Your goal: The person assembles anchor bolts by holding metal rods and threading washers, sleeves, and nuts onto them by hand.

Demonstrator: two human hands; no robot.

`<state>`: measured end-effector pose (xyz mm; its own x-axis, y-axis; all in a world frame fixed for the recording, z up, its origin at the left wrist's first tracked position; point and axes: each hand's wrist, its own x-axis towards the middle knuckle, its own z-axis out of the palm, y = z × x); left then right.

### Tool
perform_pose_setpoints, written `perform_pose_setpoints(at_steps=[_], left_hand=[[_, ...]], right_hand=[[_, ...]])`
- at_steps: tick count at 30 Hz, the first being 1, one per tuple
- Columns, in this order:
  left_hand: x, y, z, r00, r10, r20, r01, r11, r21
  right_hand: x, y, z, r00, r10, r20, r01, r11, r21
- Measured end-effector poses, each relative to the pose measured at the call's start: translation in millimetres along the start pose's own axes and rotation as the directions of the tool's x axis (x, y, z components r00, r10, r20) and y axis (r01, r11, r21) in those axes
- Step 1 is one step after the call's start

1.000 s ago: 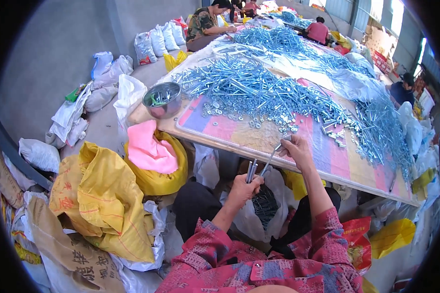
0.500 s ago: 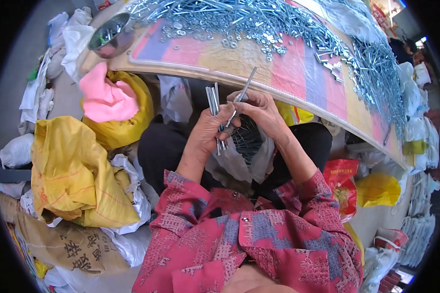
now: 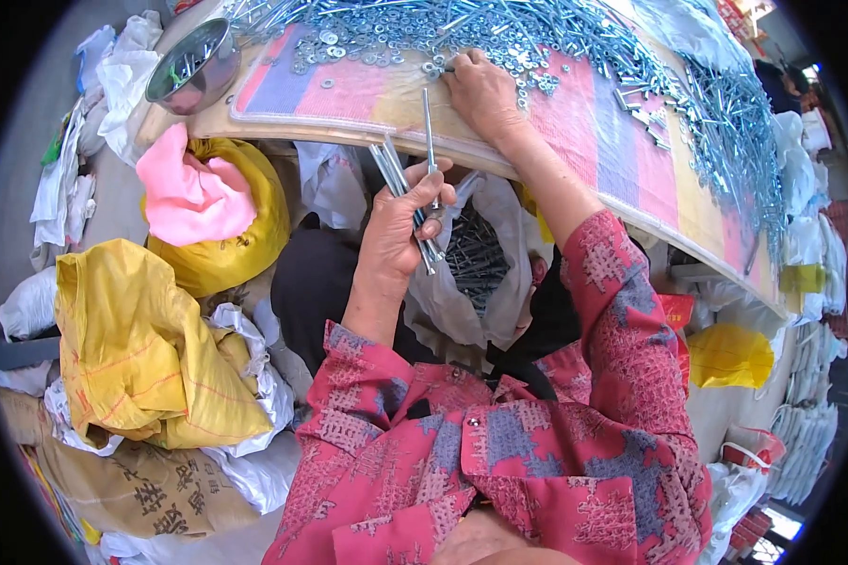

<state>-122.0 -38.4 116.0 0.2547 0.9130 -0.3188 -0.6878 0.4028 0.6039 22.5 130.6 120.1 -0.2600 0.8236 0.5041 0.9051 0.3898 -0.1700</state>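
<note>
My left hand (image 3: pixel 391 231) is closed round a small bundle of silvery metal rods (image 3: pixel 390 168), held above my lap just off the table's near edge. One thinner rod (image 3: pixel 429 127) stands up from between the thumb and fingers, apart from the bundle. My right hand (image 3: pixel 485 102) reaches over the table, fingers bent and drawn together at the edge of a heap of metal washers (image 3: pixel 386 56). Its fingertips are partly hidden, so what they pinch cannot be made out. Below the hands, a white bag (image 3: pixel 513 287) holds many dark metal rods or bolts (image 3: pixel 476 259).
The table (image 3: pixel 372 104) has a striped cover. Long bolts (image 3: pixel 725 160) and short metal tubes (image 3: pixel 636 108) lie heaped across its back and right. A metal bowl (image 3: pixel 193 75) stands at its left end. Yellow sacks (image 3: pixel 127 358) and a pink cloth (image 3: pixel 198 193) are at left.
My right hand has left the rods at my left hand and moved up and forward to the washers. My left hand still grips the bundle, with the thin rod now upright in it.
</note>
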Motion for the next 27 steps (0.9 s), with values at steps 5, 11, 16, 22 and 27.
perform_pose_setpoints(at_steps=[5, 11, 16, 22, 27], left_hand=[[2, -8, 11, 0.998, 0.027, 0.051, -0.034, 0.989, 0.144], [2, -11, 11, 0.999, 0.035, 0.031, -0.039, 0.99, 0.133], [3, -15, 13, 0.999, 0.025, 0.019, -0.027, 0.994, 0.103], [-1, -16, 22, 0.996, 0.009, 0.085, -0.026, 0.979, 0.202], [1, -30, 25, 0.981, -0.072, 0.181, 0.023, 0.966, 0.258]], right_hand=[[2, 8, 0, 0.999, 0.053, -0.005, -0.053, 0.998, 0.043], [-4, 15, -9, 0.987, 0.161, 0.016, -0.159, 0.947, 0.28], [5, 25, -29, 0.918, 0.312, 0.244, -0.394, 0.664, 0.636], [-43, 12, -71, 0.946, 0.279, 0.165, -0.322, 0.749, 0.579], [-84, 20, -95, 0.926, 0.294, 0.235, -0.351, 0.451, 0.82]])
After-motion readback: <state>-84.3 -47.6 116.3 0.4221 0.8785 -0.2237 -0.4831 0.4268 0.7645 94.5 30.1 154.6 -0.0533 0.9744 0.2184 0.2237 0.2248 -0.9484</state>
